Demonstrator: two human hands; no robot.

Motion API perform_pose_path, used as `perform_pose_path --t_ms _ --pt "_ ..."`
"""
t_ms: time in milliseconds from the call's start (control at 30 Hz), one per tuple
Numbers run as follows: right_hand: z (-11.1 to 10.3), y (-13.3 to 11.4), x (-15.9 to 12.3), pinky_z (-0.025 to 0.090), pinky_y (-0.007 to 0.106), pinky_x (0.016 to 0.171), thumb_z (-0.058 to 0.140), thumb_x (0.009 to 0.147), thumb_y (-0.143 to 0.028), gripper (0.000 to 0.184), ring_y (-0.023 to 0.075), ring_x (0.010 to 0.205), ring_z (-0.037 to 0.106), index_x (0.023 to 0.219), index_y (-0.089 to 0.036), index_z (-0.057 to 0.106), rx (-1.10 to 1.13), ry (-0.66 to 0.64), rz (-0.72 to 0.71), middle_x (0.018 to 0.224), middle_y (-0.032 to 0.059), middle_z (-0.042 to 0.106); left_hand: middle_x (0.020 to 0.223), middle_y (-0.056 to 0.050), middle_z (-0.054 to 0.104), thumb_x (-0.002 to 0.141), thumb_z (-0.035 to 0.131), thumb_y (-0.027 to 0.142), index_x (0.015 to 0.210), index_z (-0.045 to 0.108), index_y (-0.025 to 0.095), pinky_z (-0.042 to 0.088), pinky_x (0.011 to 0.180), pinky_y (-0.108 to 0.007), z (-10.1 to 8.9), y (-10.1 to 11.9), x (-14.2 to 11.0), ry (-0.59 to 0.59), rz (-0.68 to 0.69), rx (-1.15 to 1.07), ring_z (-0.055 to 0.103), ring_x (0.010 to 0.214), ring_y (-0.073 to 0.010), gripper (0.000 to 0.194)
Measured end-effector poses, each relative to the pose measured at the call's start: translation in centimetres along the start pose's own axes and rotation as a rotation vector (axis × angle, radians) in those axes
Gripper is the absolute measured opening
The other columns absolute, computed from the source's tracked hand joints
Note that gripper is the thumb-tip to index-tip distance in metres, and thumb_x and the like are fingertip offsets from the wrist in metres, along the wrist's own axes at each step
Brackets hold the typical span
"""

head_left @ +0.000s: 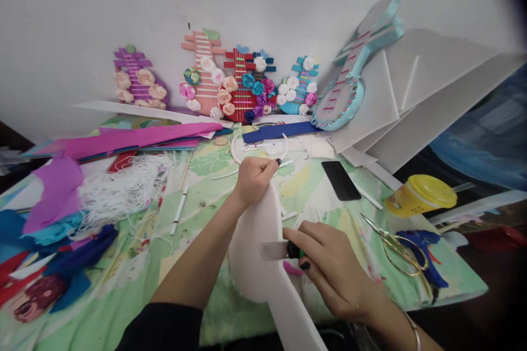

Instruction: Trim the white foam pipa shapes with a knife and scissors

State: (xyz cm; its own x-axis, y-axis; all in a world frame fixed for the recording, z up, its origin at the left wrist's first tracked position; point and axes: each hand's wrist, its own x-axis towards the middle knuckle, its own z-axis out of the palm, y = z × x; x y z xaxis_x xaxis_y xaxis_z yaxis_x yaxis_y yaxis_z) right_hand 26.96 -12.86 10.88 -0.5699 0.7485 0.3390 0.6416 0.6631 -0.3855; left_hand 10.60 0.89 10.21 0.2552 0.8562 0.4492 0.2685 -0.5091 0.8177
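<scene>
A white foam board piece (251,258), cut in a rounded shape with a long narrow neck, stands tilted in front of me, its neck pointing down toward me. My left hand (256,180) is wrapped round its far top end. In my right hand (331,266) is a knife with a dark handle, its broad flat blade (273,251) lying against the foam near the right edge. The fingers close round the handle, so most of it is hidden. A bit of pink material (292,268) shows behind the foam.
Scissors (395,244), a blue glue gun (426,258), a phone (341,180) and a yellow tub (420,196) lie to the right. White string (127,189) and coloured sheets (140,140) are at left. Decorated instrument shapes (241,88) and white boards (432,82) lean on the wall.
</scene>
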Motion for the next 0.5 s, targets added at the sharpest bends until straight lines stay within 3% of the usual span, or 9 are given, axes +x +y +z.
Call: perform_pose_path --t_ms 200,500 --pt "1.04 -0.5 0.19 0.024 0.029 0.054 0.034 0.089 -0.034 0.031 0.0152 0.059 0.039 0.095 -0.018 0.059 -0.055 0.062 0.029 0.066 0.0027 0.047 0.046 0.003 0.021 0.079 0.042 0.03 0.044 0.025 0.018 0.019 0.048 -0.027 0.3 0.17 -0.11 -0.006 0.011 0.024 0.023 0.046 -0.0075 0.041" --pt "0.87 -0.84 0.16 0.022 0.029 0.054 0.035 0.088 -0.033 0.03 0.0149 0.057 0.039 0.099 -0.019 0.059 -0.111 0.039 0.04 0.064 0.002 0.047 0.049 0.003 0.018 0.075 0.042 0.027 0.046 0.021 0.018 0.018 0.047 -0.026 0.27 0.86 -0.41 -0.116 0.024 -0.014 0.02 0.048 -0.0077 0.037"
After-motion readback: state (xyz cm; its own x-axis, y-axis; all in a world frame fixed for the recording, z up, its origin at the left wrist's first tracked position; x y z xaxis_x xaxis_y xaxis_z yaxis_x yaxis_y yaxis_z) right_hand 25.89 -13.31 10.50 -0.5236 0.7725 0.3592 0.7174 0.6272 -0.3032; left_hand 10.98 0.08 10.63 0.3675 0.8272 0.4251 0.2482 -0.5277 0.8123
